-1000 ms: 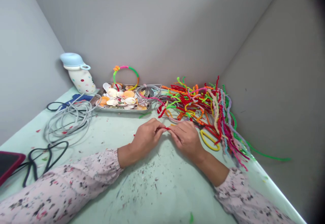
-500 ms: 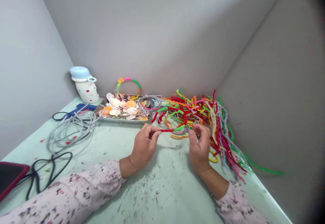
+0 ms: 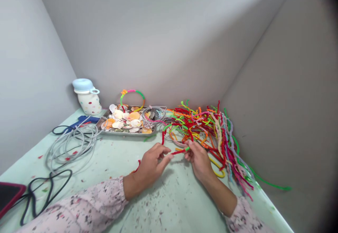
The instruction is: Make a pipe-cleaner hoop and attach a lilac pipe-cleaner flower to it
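A hoop wrapped in red and green pipe cleaner stands out over the table between my hands. My right hand pinches it at a green stretch near the front. My left hand is beside the red end, thumb and forefinger a little apart with a gap between them. Behind my right hand lies a tangled heap of pipe cleaners in many colours. Part of the hoop's far side blends into that heap. A short red piece shows partly behind my left hand.
A metal tray of seashells stands at the back, with a finished-looking colourful ring upright in it. To the left are a coil of grey wire, a blue glue gun, a white bottle, a black cord and a red-edged device.
My right hand has closed on the hoop's green stretch. My left fingers have loosened from the red part. The hoop sits lower, and the whole view has shifted slightly.
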{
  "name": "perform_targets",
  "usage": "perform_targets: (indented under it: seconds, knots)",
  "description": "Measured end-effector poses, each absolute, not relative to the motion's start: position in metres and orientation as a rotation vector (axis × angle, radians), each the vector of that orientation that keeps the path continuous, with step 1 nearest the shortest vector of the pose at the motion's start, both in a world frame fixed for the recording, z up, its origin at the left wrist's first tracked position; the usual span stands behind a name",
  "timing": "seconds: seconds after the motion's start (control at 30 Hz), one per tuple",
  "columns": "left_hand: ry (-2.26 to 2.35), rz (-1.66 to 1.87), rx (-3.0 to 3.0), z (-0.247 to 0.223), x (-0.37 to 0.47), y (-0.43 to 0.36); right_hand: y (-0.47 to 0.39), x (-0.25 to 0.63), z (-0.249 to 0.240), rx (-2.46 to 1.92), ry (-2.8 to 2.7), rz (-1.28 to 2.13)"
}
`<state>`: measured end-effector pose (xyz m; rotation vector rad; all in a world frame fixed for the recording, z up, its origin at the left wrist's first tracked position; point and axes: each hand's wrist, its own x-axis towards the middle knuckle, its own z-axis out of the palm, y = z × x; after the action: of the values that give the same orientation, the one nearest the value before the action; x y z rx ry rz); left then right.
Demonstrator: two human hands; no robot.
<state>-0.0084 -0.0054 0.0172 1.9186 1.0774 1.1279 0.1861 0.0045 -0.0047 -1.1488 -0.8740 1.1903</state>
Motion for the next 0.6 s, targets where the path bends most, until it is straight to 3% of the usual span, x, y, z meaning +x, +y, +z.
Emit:
perform_targets:
  seconds: [0.27,0.6]
  knots:
    - [1.129,1.257,1.265,0.012,-0.008,0.011,0.006,0.190,-0.010,-1.157,-1.037,1.166]
    - [1.046,1.254,1.148,0.005,-0.005,0.014,-0.003,0.182,0.002,-1.132,-1.200,1.323]
